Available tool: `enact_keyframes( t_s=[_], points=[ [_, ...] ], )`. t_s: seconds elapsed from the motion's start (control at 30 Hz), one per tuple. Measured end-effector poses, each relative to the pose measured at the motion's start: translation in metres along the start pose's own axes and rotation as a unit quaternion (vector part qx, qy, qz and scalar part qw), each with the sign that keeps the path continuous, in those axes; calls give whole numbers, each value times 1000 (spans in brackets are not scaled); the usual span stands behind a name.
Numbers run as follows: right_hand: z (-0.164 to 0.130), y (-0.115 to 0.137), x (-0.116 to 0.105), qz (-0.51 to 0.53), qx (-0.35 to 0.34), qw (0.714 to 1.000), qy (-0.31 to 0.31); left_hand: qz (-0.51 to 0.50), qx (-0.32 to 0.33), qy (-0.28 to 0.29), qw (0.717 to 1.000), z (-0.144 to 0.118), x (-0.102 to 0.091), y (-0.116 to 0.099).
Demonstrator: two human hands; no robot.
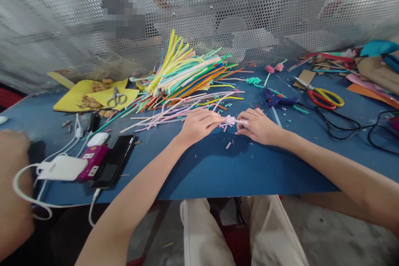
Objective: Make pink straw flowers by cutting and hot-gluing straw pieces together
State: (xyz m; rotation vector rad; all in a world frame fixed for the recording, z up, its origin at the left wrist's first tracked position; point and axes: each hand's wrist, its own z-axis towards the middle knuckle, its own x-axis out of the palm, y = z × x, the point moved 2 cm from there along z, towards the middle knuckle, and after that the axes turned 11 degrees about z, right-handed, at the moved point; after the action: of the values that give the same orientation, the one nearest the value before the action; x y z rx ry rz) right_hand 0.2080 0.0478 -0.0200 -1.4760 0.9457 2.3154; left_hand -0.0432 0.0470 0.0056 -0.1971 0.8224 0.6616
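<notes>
Here, the left hand (pixel 201 126) pinches a fluffy pink piece (pixel 230 121) and the right hand (pixel 261 127) its stem (pixel 242 122), each grip narrow.

Wearer's dress: cream-beige trousers (pixel 269 232), loose cut, matte cloth with soft creases over both legs; a fine seam line runs down the outer side of the right leg. Left forearm (pixel 156 170) and right forearm (pixel 330 166) bare. Left hand (pixel 201 124) and right hand (pixel 257 126) ungloved, fingers slender. Footwear cannot be made out.
</notes>
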Motion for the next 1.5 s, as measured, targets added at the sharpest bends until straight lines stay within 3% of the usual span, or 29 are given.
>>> enact_keyframes(
  t_s=[0.07,0.17,0.23,0.3,0.5,0.63,0.9,1.2,1.5],
  points=[
    [-1,-4,-10,40,28,998,-31,1,1,-4,1000,-1,1,0],
    [-5,-7,-29,111,75,980,-148,-5,12,-20,1000,-1,2,0],
    [-9,-3,-41,130,78,962,-226,-11,20,-24,999,-1,2,1],
    [-12,6,-48,132,62,954,-263,-11,24,-22,999,-1,3,1],
    [-15,28,-41,114,-36,965,-231,10,12,7,1000,-2,6,1],
    [-15,26,-34,110,-79,974,-181,10,14,6,1000,-2,6,-1],
    [-11,22,-33,101,-164,962,-191,23,18,-8,1000,-1,7,-2],
    [-12,25,-28,118,-143,944,-273,12,32,-15,999,1,4,-6],
    [-10,30,-24,103,-113,948,-280,6,37,-31,999,2,5,-8]
  ],
)
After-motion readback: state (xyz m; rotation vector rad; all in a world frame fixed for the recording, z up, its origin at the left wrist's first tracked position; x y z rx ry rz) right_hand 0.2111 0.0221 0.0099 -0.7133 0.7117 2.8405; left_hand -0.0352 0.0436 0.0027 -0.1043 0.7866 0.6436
